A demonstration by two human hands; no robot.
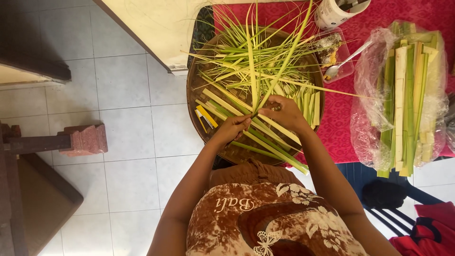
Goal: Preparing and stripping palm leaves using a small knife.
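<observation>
A long pale-green palm leaf strip [252, 71] stands up from the middle of one round woven tray [194, 95], pinched at its near end by both hands. The left hand [233, 129] and right hand [284, 113] meet there, fingertips closed on the strip, forearms angled in from near. Loose strips, too many to count, fill the tray. To the right, one plastic bag of cut leaves [403, 99] lies on the red-clothed worktop [341, 123], one spoon [348, 59] beside it.

Metal spoon [348, 59] in plastic tub [337, 56], white cup [334, 13], red brick [87, 139] nearby.
</observation>
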